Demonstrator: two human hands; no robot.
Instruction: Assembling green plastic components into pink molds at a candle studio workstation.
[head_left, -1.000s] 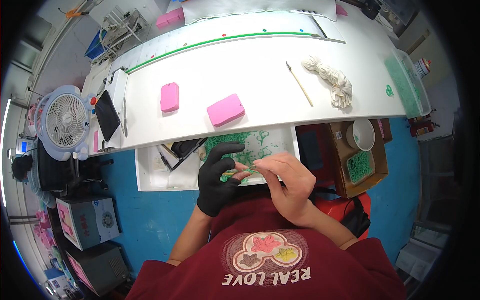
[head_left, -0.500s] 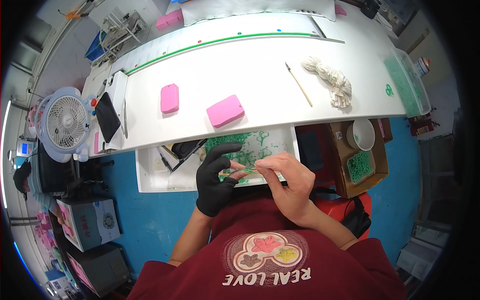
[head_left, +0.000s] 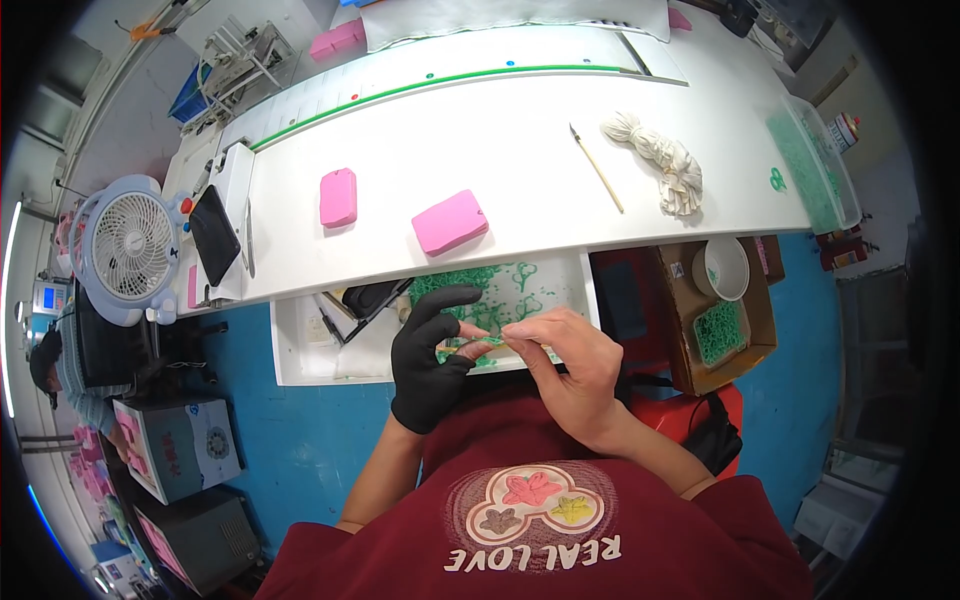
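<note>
Above an open white drawer (head_left: 290, 350), my left hand (head_left: 428, 360) wears a black glove that leaves the thumb and index fingertips bare. Those fingertips pinch a small, thin green piece (head_left: 494, 341). My right hand (head_left: 572, 365), bare, is closed with thumb and index finger together at the right end of that piece. Whether it holds a tool or only the piece's tip is too small to tell. Behind the hands, a heap of green open-loop pieces (head_left: 460, 282) lies in the drawer, with looser ones to its right.
Two pink boxes (head_left: 338, 197), a thin brush (head_left: 598, 172) and a bundle of off-white cloth (head_left: 660, 165) lie on the white table (head_left: 400, 130). A fan (head_left: 135, 240) stands left. To the right, a cardboard box (head_left: 690, 375) holds a white bowl (head_left: 722, 270) and a green-filled tray (head_left: 720, 333).
My right hand has shifted slightly left, closer to the left fingertips. Coloured dots along the strip at the table's back have moved left. The left hand has hardly moved.
</note>
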